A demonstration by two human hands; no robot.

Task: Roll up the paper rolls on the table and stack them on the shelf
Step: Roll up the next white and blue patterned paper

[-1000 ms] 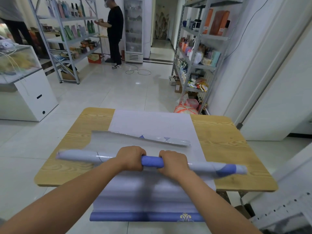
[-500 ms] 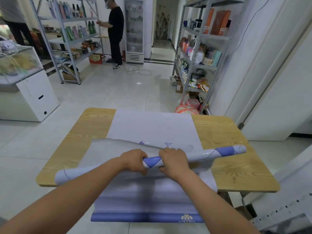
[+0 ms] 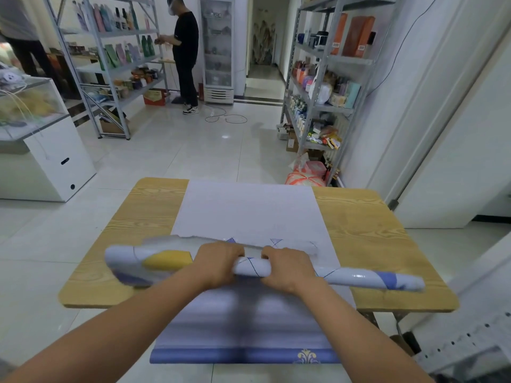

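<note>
A long glossy paper roll (image 3: 359, 277), pale blue with yellow and violet patches, lies across the near part of the wooden table (image 3: 367, 236). My left hand (image 3: 218, 262) and my right hand (image 3: 290, 268) both grip its middle, side by side. Its loose edge (image 3: 171, 240) curls up just behind the hands. Under the roll a flat lavender sheet (image 3: 249, 211) runs from the table's far edge and hangs over the near edge, ending in a dark blue band (image 3: 243, 355). A metal shelf (image 3: 329, 78) with goods stands at the right.
A second shelf rack (image 3: 116, 59) and a person in black (image 3: 185, 56) stand at the far left. A white display cabinet (image 3: 41, 150) is at the left. A glass-door fridge (image 3: 218, 48) is at the back. Bags (image 3: 307, 175) lie on the floor beyond the table.
The roll has turned in my hands: its right end swung up and back down, and a yellow patch now faces up at the left. The hands have moved slightly away from me.
</note>
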